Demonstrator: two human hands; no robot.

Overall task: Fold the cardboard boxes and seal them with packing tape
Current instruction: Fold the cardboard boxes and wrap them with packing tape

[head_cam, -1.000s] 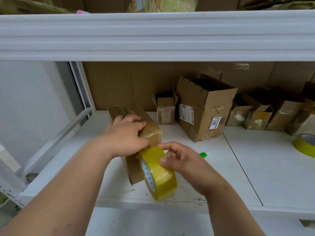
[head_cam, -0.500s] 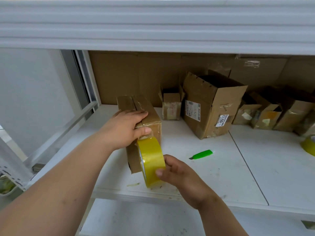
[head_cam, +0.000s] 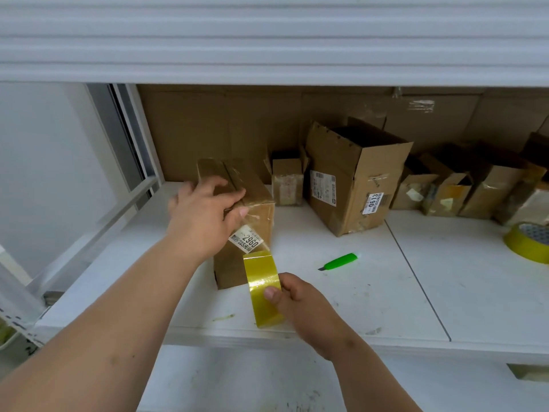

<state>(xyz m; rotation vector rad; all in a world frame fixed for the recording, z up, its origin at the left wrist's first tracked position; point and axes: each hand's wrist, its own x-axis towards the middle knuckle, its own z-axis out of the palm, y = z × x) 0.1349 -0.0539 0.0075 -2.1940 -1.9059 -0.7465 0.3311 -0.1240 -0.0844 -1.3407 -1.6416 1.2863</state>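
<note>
**White shelf, taping in progress**

White shelf [head_cam: 386, 292], cardboard backing behind. Left hand [head_cam: 205, 218] spread flat on top of closed cardboard box [head_cam: 252, 215], fingers straight, pressing. Right hand [head_cam: 300, 301] clamped on yellow tape roll [head_cam: 263, 288], thumb on outer face, roll just in front of box near shelf edge. Green cutter [head_cam: 340, 261] to right, apart from box. Open boxes [head_cam: 353, 179] farther back. 2nd tape roll [head_cam: 527, 243] at far right.
</note>
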